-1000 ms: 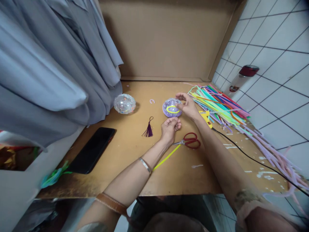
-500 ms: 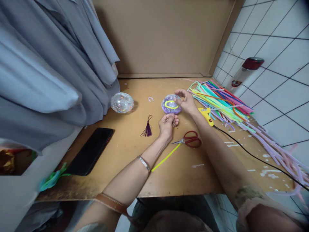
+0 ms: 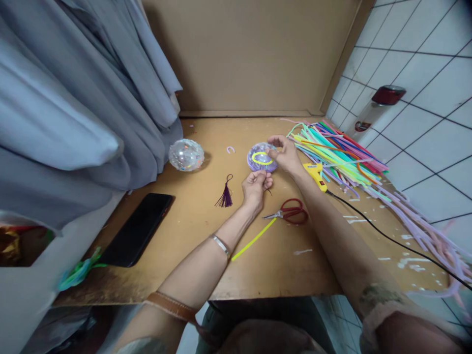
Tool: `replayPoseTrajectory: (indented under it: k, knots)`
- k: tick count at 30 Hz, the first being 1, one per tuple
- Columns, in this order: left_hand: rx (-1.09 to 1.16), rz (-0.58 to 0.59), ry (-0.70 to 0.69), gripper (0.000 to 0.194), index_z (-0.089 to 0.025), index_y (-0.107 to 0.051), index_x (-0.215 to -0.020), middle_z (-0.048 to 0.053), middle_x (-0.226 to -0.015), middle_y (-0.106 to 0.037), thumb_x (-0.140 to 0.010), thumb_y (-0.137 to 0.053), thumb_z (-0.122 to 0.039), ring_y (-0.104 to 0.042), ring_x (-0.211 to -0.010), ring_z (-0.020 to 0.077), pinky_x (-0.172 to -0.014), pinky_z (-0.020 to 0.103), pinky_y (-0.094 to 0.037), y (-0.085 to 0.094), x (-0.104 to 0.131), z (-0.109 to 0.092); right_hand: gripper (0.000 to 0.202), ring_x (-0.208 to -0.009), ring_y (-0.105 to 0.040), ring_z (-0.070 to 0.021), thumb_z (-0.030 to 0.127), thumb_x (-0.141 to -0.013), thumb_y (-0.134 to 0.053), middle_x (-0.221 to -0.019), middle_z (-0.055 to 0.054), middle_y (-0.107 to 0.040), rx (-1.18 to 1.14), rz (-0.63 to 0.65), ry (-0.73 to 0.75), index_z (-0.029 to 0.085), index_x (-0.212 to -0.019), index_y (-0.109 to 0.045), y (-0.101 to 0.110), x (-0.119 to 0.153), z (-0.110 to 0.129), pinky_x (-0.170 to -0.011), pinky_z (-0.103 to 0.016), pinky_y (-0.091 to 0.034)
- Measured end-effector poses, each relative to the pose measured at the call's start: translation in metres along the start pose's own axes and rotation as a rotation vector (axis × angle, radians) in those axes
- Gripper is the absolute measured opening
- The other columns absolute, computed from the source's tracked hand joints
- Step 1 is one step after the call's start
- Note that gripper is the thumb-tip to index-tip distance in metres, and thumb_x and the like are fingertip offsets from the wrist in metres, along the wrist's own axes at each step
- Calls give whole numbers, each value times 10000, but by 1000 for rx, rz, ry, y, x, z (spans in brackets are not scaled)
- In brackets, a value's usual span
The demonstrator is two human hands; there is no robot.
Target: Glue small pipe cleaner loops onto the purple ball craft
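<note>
A round purple and clear ornament (image 3: 260,158) with a yellow ring on its face rests on the table. My right hand (image 3: 285,153) holds its right edge between thumb and fingers. At its lower edge my left hand (image 3: 255,188) is closed in a pinch, with a thin dark strand showing beside the fingers; what exactly it grips is too small to tell. A dark purple tassel (image 3: 225,194) lies left of my left hand. Red-handled scissors (image 3: 291,213) and a yellow strip (image 3: 254,239) lie nearer to me.
A clear ball (image 3: 186,155) and a black phone (image 3: 137,229) are on the left, near a grey curtain (image 3: 140,113). A yellow glue gun (image 3: 315,177) with a black cable and a pile of coloured pipe cleaners (image 3: 335,152) lie on the right.
</note>
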State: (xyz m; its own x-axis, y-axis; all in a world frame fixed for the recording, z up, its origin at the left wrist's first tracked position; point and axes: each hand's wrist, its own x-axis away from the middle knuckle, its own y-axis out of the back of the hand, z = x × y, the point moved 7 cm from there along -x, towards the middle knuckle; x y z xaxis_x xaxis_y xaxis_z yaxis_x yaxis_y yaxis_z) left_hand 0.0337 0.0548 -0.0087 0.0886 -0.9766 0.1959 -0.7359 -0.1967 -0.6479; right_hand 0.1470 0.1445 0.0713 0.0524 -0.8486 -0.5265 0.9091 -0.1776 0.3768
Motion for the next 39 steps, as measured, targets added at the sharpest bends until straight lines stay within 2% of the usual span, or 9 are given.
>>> replayPoseTrajectory:
  k: [18, 25, 39]
  knots:
    - [6, -29, 17, 120, -127, -608, -757, -6, -633, -677, -801, -718, -146, -595, -522, 54, -608, 193, -494, 1, -1, 0, 246, -900, -644, -213, 241, -644, -678, -935, -37, -716, -10, -15, -5, 222, -886, -642, 1, 0, 0, -931, -425, -525]
    - [-4, -20, 7, 182, -127, -606, -758, -5, -647, -679, -765, -777, -188, -599, -522, 51, -605, 191, -500, 0, -1, -1, 250, -911, -642, -217, 248, -647, -671, -948, -44, -713, 6, -13, 4, 218, -893, -647, 0, 0, 1, -932, -423, -518]
    - [-4, -28, 12, 178, -121, -605, -742, -10, -625, -673, -777, -769, -179, -596, -503, 40, -563, 162, -493, -1, -1, -2, 236, -897, -634, -214, 246, -650, -667, -919, -35, -701, 9, -10, -14, 217, -883, -644, 1, 1, 2, -927, -426, -514]
